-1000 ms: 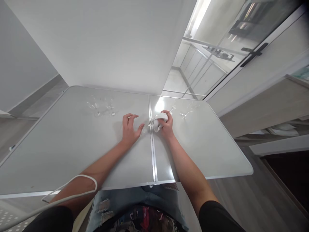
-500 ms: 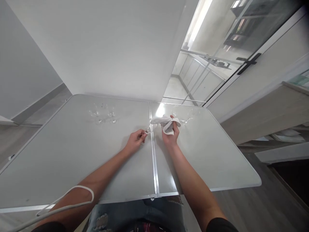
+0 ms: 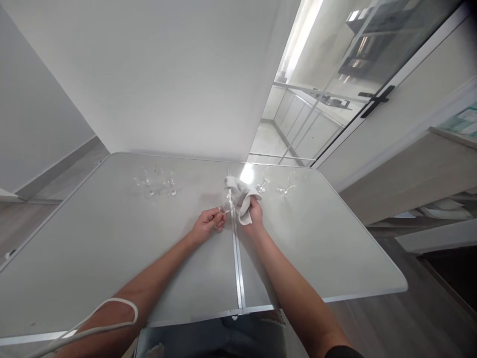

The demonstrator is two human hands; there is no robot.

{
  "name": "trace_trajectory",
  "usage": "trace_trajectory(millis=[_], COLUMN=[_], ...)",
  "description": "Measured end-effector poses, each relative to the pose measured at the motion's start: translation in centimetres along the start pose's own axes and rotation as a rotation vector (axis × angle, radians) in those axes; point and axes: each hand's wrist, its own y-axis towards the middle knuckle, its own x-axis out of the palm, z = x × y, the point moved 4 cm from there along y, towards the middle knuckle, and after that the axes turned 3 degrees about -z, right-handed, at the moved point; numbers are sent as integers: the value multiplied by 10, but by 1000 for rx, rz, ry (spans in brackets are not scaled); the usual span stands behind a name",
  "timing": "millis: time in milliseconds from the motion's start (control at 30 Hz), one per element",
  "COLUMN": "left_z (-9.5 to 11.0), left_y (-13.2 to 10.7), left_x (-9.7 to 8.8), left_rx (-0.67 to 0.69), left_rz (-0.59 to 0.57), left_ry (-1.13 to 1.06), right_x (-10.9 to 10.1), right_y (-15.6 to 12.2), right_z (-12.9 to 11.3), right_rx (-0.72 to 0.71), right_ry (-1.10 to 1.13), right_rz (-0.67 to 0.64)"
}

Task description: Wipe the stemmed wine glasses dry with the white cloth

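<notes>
My left hand (image 3: 207, 224) pinches the stem of a small clear stemmed glass (image 3: 225, 205) just above the table's middle seam. My right hand (image 3: 254, 215) is closed on a white cloth (image 3: 238, 195), which is bunched over the bowl of that glass. Both hands are close together over the grey folding table (image 3: 112, 248).
Two clear stemmed glasses (image 3: 156, 181) stand at the far left of the table, two more (image 3: 276, 185) at the far right. A white wall rises behind the table, and glass doors (image 3: 335, 89) are to the right. A white cable (image 3: 93, 323) loops by my left arm.
My left hand went from lying open on the table to pinching the glass stem and lifting it. My right hand brought the cloth over the glass.
</notes>
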Motion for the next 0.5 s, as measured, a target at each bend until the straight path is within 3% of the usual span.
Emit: trace_trajectory(millis=[67,100,267,333,400,500], left_z=[3,3,0,1,0,-3], left_y=[0,0,2,3,3,1], left_x=[-4,-5,-4,-3,-2,4], left_rx=[37,46,40,46,27,-81], left_rz=[52,56,13,21,14,-78], left_ry=[10,13,-3,-45,-90,-154], right_x=[-9,-10,18,28,30,21], right_y=[4,4,-14,-22,-26,-24], right_z=[-5,-8,-17,-18,-15,-6], right_rx=[-92,-102,154,238,263,250], right_ry=[-11,-8,204,292,312,169], right_rz=[109,98,-243,-300,-281,-192])
